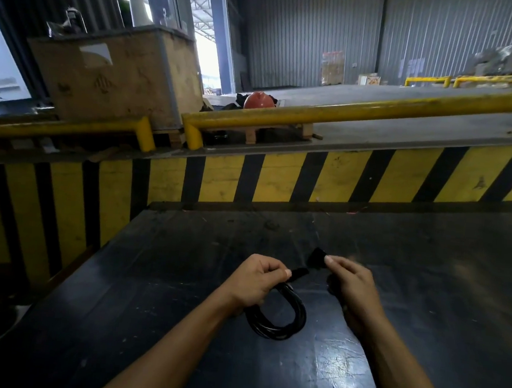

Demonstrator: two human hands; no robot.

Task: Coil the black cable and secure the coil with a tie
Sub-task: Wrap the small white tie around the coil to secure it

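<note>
The black cable point(281, 321) is wound into a coil of several loops that hangs just above the dark table point(180, 279). My left hand point(255, 281) is closed around the top of the coil, with a short black strap end sticking out past the thumb. My right hand point(353, 285) pinches the other end of a black tie point(317, 257) between thumb and forefinger, a little to the right of the coil and slightly higher. Whether the two strap pieces are one tie I cannot tell; the part between them is blurred.
Beyond the table's far edge runs a yellow and black striped barrier point(280, 177) topped by yellow pipe rails point(347, 112). A large wooden crate point(114, 72) and an orange hard hat point(259, 100) sit behind it. The table drops off at the left.
</note>
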